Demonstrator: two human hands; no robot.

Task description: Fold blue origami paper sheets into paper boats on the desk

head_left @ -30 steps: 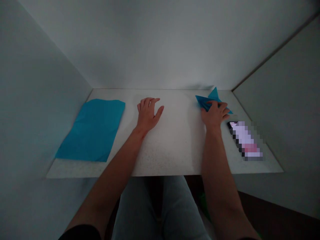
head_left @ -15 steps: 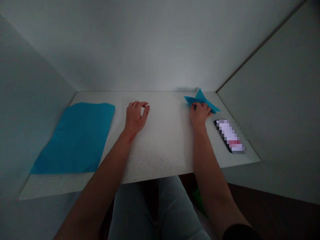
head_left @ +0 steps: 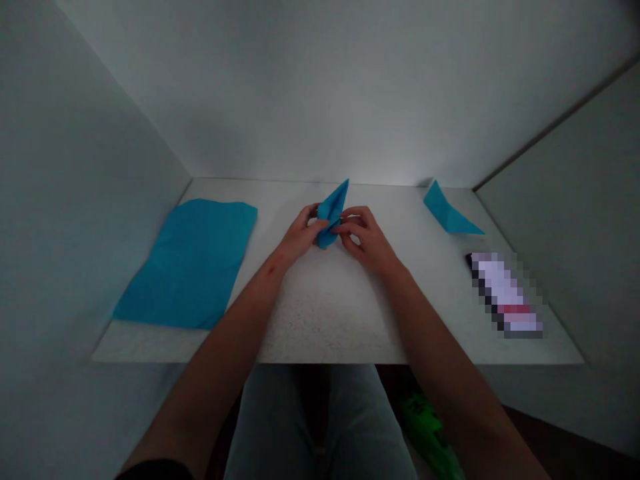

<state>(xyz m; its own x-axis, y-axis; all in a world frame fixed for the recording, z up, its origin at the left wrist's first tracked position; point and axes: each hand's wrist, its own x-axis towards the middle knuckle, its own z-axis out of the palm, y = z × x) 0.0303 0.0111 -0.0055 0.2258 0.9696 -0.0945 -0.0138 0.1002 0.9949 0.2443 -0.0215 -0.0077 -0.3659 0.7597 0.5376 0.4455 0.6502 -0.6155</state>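
Observation:
A folded blue paper piece [head_left: 334, 201] is held upright, slightly tilted, over the middle of the white table. My left hand [head_left: 301, 232] grips its left side, thumb across the front and the other fingers partly hidden behind it. My right hand [head_left: 367, 239] touches the paper's right side with its fingertips; the fingers are curved and spaced apart, and whether they pinch the edge is too small to tell. Another folded blue paper [head_left: 450, 215] lies at the back right of the table, beyond the right hand.
Large blue sheets or a sheet [head_left: 193, 267] cover the left of the white table [head_left: 325, 320]. A phone [head_left: 505, 290], its screen blurred, lies at the right. Walls stand behind and at both sides. Something green [head_left: 427, 427] is below the table edge.
My right hand has come from the back right to the middle with a folded blue paper, leaving another there. My left hand has closed on the paper. The view has shifted.

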